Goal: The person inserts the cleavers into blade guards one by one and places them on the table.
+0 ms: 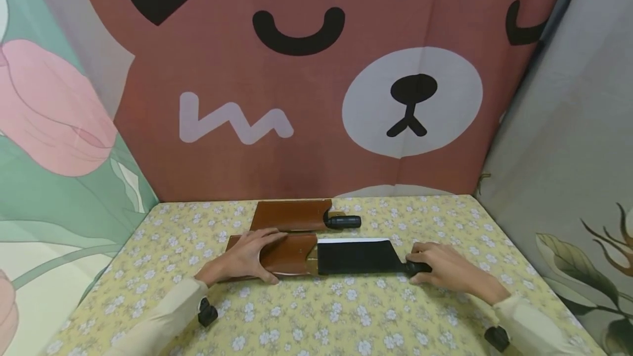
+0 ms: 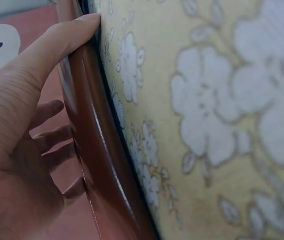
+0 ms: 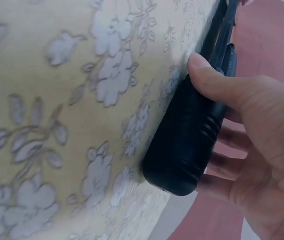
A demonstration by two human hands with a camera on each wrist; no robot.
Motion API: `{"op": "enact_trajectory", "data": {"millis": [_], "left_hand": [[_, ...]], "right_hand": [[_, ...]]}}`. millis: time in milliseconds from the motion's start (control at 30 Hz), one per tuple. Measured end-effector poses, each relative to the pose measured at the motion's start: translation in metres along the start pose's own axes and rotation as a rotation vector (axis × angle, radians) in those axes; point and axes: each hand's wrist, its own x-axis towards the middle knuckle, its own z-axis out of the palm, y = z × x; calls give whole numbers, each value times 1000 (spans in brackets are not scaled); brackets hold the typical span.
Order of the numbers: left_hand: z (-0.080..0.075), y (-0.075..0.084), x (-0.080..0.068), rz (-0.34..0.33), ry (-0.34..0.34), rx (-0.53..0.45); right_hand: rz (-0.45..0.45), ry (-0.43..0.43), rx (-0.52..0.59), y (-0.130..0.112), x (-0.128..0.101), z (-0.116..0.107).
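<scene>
A black cleaver lies flat on the flowered tablecloth, its blade tip just inside a brown leather sheath. My left hand rests flat on that sheath, fingers spread over the top and thumb along its near edge. My right hand grips the cleaver's black handle, thumb on top and fingers curled under it. Behind them lies a second brown sheath with a black handle sticking out of its right end.
The table is covered in a yellow cloth with white flowers. A pink bear-print curtain hangs right behind it, with floral cloth panels at the left and right sides.
</scene>
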Motion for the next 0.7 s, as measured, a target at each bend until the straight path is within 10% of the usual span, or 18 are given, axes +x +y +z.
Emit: {"op": "enact_trajectory", "data": {"millis": [700], "left_hand": [[4,-3,5,-5,11,-27]], "right_hand": [[-55,131,-182,-14,18,17]]}}
